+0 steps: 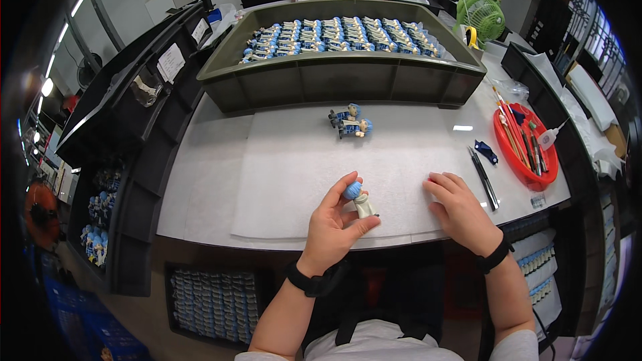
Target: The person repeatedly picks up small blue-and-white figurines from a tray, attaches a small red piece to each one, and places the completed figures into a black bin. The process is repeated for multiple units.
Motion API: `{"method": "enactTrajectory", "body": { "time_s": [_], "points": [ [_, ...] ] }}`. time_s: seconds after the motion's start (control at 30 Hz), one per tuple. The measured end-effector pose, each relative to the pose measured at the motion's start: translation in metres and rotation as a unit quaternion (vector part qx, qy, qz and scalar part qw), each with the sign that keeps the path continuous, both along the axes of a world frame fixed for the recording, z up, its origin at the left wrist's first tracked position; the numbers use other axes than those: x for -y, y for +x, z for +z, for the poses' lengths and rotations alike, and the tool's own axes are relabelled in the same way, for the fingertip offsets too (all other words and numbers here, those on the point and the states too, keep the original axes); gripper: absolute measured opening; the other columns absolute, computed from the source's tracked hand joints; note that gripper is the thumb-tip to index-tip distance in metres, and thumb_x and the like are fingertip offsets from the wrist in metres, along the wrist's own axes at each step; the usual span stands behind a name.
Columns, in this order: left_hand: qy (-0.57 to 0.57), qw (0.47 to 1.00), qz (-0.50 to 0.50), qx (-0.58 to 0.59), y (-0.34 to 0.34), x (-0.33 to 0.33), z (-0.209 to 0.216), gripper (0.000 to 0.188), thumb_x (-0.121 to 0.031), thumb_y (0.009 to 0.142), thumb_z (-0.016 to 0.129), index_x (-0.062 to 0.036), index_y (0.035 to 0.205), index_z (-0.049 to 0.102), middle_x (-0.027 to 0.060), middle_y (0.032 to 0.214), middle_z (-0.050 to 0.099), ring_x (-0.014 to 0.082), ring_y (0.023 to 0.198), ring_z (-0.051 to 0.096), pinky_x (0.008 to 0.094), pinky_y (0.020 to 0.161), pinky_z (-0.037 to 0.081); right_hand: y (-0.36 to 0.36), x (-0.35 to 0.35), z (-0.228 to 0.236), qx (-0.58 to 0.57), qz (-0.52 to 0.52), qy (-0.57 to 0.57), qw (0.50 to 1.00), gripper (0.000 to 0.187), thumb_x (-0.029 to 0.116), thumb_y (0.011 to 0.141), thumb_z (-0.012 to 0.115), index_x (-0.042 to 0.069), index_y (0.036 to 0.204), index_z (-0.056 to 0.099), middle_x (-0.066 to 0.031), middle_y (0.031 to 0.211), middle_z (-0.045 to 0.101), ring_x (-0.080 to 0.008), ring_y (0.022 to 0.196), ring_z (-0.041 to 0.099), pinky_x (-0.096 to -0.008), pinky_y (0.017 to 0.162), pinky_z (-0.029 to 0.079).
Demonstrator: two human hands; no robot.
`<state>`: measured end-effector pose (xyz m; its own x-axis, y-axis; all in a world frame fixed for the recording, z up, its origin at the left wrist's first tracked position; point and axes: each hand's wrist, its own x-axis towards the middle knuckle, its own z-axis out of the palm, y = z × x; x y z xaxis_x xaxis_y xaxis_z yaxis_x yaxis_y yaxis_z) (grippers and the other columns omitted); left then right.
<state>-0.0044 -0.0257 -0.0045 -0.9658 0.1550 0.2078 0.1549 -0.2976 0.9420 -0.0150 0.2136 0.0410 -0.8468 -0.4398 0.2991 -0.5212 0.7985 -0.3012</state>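
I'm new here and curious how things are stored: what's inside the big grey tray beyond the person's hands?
The big grey tray holds rows of small blue-haired figurines. They cover whatever lies beneath, so I can't tell whether there is another layer.

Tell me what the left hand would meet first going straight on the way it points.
Probably the two loose figures: the left hand points up toward their right edge. It might just slip past them, or over them, and meet the big tray; height is hard to judge.

head-worn fisheye looks down
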Motion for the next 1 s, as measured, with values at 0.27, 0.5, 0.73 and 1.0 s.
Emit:
{"method": "enactTrajectory", "body": {
  "time_s": [0.27,0.5,0.73,1.0],
  "points": [
    [-0.135,0.989,-0.009,-0.052,0.001,0.001,0.000,0.076,-0.004,0.073,0.077,-0.0010,0.138,0.037,0.0131,0.126,0.049,0.0197,0.113,0.053,0.0308,0.089,0.053,0.017,0.005,-0.002,0.044,-0.079,-0.156,0.984,0.026,-0.011,0.074,0.061,-0.001,0.098,0.062,-0.0125,0.090,0.063,-0.0266,0.088,0.061,-0.0318,0.077,0.051],
    [-0.127,0.988,-0.080,-0.031,-0.001,0.009,0.004,0.075,-0.002,0.073,0.076,0.0004,0.137,0.037,0.0131,0.126,0.049,0.0219,0.113,0.053,0.0314,0.091,0.052,0.019,0.055,-0.008,0.171,-0.014,-0.416,0.893,0.021,-0.009,0.082,0.057,0.001,0.099,0.064,-0.0074,0.090,0.062,-0.0154,0.083,0.063,-0.0255,0.071,0.053],
    [-0.124,0.984,-0.120,-0.053,-0.003,0.012,0.006,0.072,0.005,0.074,0.071,0.0010,0.137,0.037,0.0130,0.127,0.045,0.0220,0.114,0.051,0.0325,0.093,0.050,0.012,0.072,-0.012,0.252,-0.034,-0.520,0.815,0.021,-0.001,0.086,0.062,-0.001,0.106,0.061,-0.0038,0.092,0.061,-0.0105,0.082,0.060,-0.0229,0.070,0.051],
    [-0.133,0.984,-0.113,-0.041,-0.001,0.010,0.008,0.070,0.004,0.073,0.071,0.0034,0.136,0.039,0.0143,0.125,0.049,0.0227,0.110,0.055,0.0328,0.092,0.051,0.014,0.077,-0.024,0.232,-0.046,-0.601,0.764,0.029,-0.004,0.083,0.065,-0.002,0.110,0.057,-0.0051,0.089,0.062,-0.0105,0.082,0.060,-0.0228,0.074,0.050]
  ]
}}
